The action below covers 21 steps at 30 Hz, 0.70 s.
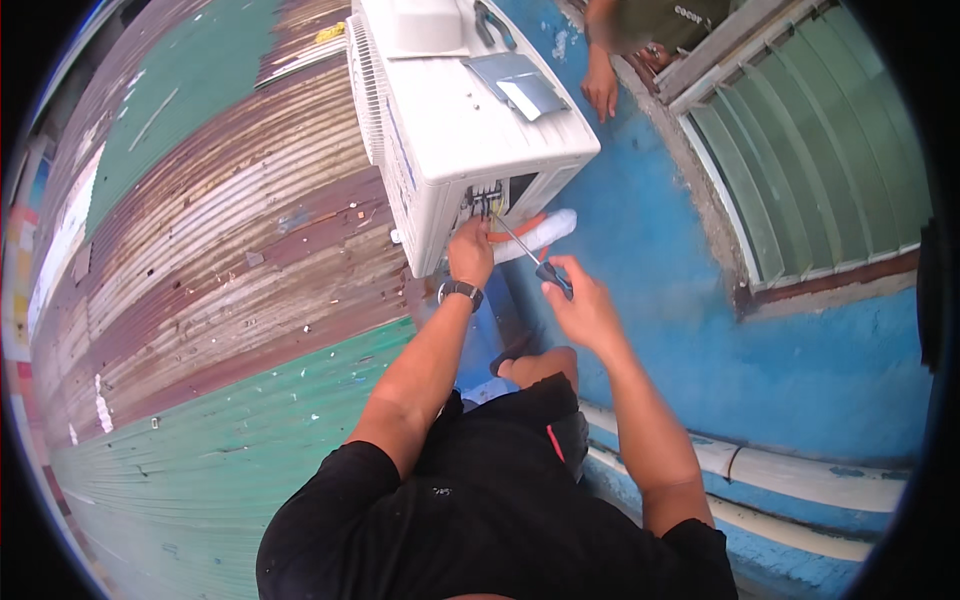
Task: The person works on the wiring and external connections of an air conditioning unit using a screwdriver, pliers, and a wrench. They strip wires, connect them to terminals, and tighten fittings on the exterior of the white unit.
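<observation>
1) Screwdriver (545, 271) slants to the wiring recess (487, 197) in the white unit (480, 130)
2) Right hand (585, 308), curled round it, stands clear of the unit's edge
3) Left hand (470, 252) at the recess's edge, fingers bent, hold unclear

From here, the white air conditioner's flat top (440, 130) serves as a bench. A white boxy cover (424, 28) sits toward its far end, dark-handled pliers (498, 25) lying just beside it. Nearer, a shiny grey plate (497, 73) lies flat, with small bits, perhaps screws (475, 96), close by.
</observation>
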Each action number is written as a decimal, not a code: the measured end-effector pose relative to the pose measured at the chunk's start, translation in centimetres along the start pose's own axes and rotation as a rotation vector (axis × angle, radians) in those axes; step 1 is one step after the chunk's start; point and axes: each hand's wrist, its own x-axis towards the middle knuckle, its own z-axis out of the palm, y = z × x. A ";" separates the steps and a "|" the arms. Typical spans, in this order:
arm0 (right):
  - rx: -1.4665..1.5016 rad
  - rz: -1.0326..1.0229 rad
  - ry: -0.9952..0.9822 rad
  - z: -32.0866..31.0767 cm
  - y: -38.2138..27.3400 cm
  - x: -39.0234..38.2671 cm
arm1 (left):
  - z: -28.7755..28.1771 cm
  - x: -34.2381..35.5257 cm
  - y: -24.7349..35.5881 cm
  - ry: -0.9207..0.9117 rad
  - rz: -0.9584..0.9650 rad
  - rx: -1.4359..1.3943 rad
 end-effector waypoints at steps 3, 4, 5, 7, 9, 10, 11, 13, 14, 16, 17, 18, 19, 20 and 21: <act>-0.008 -0.063 0.022 0.3 0.2 0.4 | -0.5 0.1 -0.2 -0.049 0.013 0.069; -0.023 -0.090 0.041 0.4 0.2 0.4 | -0.6 0.1 -0.3 -0.068 0.013 0.080; -0.044 -0.113 0.055 0.4 0.0 0.5 | -0.7 0.1 -0.4 -0.083 0.012 0.088; -0.044 -0.090 0.047 0.3 -0.1 0.5 | -0.8 0.0 -0.3 -0.095 0.024 0.103; -0.066 -0.113 0.053 0.4 0.1 0.5 | -0.9 -0.2 -0.2 -0.107 0.029 0.105; -0.056 -0.103 0.051 0.5 0.2 0.6 | -0.9 -0.3 -0.2 -0.104 0.033 0.098; -0.074 -0.104 0.057 0.6 0.1 0.6 | -1.0 -0.4 -0.3 -0.115 0.031 0.108; -0.094 -0.103 0.061 0.6 0.0 0.8 | -0.9 -0.3 -0.4 -0.096 0.054 0.110; -0.092 -0.105 0.062 0.7 0.0 0.8 | -0.9 -0.4 -0.6 -0.102 0.051 0.115; -0.090 -0.107 0.062 0.4 -0.3 1.1 | -0.7 -0.2 -0.6 -0.083 0.021 0.072; -0.095 -0.061 0.014 0.1 -0.5 1.2 | -0.6 -0.1 -0.6 -0.085 0.019 0.075; -0.098 -0.016 -0.034 0.0 -0.7 1.3 | -0.6 0.0 -0.7 -0.078 0.025 0.093; -0.094 -0.015 -0.036 0.0 -0.6 1.4 | -0.5 0.1 -0.8 -0.070 0.030 0.111; -0.096 -0.021 -0.034 0.0 -0.6 1.5 | -0.6 0.1 -0.9 -0.071 0.030 0.116; -0.102 -0.026 -0.031 -0.1 -0.5 1.6 | -0.5 0.2 -0.8 -0.071 0.024 0.120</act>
